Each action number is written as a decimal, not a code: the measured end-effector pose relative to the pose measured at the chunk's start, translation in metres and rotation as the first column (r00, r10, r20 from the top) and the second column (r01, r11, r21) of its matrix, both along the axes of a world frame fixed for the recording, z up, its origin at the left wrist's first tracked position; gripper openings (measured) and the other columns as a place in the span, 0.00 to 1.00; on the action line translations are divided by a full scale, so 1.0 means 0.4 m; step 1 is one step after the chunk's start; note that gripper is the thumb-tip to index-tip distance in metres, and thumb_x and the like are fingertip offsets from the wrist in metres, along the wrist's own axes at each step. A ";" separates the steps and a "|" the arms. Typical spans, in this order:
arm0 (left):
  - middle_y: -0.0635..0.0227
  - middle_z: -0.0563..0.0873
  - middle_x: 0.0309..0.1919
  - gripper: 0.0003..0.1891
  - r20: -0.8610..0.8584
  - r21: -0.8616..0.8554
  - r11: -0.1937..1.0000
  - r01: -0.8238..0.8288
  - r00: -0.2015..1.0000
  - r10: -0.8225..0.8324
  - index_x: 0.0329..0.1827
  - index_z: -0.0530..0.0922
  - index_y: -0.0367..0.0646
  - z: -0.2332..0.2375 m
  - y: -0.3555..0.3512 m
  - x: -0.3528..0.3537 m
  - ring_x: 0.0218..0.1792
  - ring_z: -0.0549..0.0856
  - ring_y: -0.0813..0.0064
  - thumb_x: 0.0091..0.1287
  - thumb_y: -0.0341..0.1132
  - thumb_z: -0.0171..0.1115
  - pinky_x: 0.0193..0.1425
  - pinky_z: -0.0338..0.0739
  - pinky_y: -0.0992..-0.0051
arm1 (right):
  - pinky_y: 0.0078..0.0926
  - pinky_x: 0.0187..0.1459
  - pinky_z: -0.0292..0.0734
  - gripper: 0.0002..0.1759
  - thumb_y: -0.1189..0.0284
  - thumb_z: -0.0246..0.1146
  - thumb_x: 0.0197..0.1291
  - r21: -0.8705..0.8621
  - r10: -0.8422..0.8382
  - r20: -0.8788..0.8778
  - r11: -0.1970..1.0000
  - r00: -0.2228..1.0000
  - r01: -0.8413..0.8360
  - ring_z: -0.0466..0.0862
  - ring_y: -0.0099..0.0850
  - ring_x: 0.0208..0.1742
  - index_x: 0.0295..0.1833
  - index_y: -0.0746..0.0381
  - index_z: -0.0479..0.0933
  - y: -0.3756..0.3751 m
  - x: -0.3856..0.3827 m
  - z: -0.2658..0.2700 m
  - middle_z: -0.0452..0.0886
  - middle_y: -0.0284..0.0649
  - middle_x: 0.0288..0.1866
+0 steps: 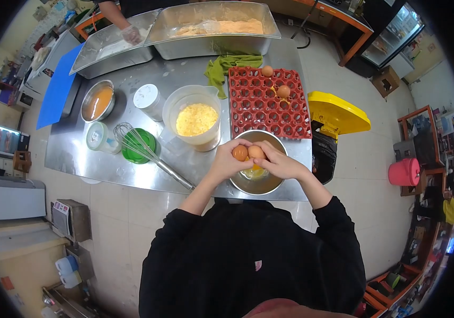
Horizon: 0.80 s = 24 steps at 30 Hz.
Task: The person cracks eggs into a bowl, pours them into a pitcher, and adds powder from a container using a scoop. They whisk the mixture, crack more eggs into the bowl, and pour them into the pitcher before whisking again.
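Observation:
Over a metal bowl (243, 183), my left hand (228, 160) is closed round a brown egg (240, 153). My right hand (284, 163) is closed round a second, lighter egg (256, 152). The two eggs are side by side, close together. Yellow yolk and clear egg white (255, 173) show in the bowl below my fingers. Just behind the bowl lies a red egg tray (237, 106), with two eggs, one (267, 70) at its back edge and another (283, 91) further forward. A plastic jug (174, 108) of beaten yellow egg stands to the left.
A whisk (169, 170) rests across a green bowl (141, 146). Further left are a steel bowl (109, 108) of orange liquid and lidded containers. Large metal pans (213, 45) stand behind, with a co-worker's gloved hand (131, 35) there. A yellow-lidded bin (343, 112) stands right.

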<state>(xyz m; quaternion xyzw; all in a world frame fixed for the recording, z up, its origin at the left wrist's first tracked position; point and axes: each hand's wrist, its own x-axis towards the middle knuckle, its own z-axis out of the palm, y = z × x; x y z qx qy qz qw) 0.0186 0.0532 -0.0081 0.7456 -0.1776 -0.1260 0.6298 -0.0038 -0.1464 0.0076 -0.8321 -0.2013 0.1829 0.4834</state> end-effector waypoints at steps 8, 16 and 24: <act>0.67 0.84 0.39 0.20 -0.020 -0.012 0.999 0.038 0.999 -0.038 0.45 0.80 0.38 -0.033 -0.013 -0.012 0.42 0.81 0.80 0.46 0.30 0.71 0.50 0.75 0.77 | 0.38 0.52 0.72 0.27 0.63 0.57 0.60 -0.114 0.022 -0.159 0.993 0.987 -0.040 0.78 0.51 0.50 0.61 0.67 0.61 -0.007 -0.006 0.028 0.76 0.60 0.48; 0.66 0.83 0.39 0.19 0.048 -0.003 1.000 -0.013 0.999 0.013 0.42 0.80 0.38 -0.035 -0.033 -0.011 0.41 0.81 0.78 0.45 0.30 0.71 0.49 0.75 0.76 | 0.45 0.54 0.68 0.22 0.67 0.52 0.60 -0.158 0.018 0.049 0.987 0.999 -0.010 0.74 0.58 0.53 0.56 0.66 0.58 0.000 -0.009 -0.024 0.72 0.64 0.50; 0.67 0.83 0.40 0.19 0.068 -0.034 0.999 0.035 0.997 -0.032 0.42 0.80 0.38 -0.032 -0.014 0.015 0.42 0.81 0.77 0.44 0.29 0.70 0.51 0.74 0.76 | 0.43 0.56 0.67 0.24 0.68 0.51 0.59 -0.136 0.092 0.051 0.987 0.994 -0.084 0.72 0.55 0.56 0.59 0.67 0.58 -0.015 0.017 -0.007 0.70 0.62 0.53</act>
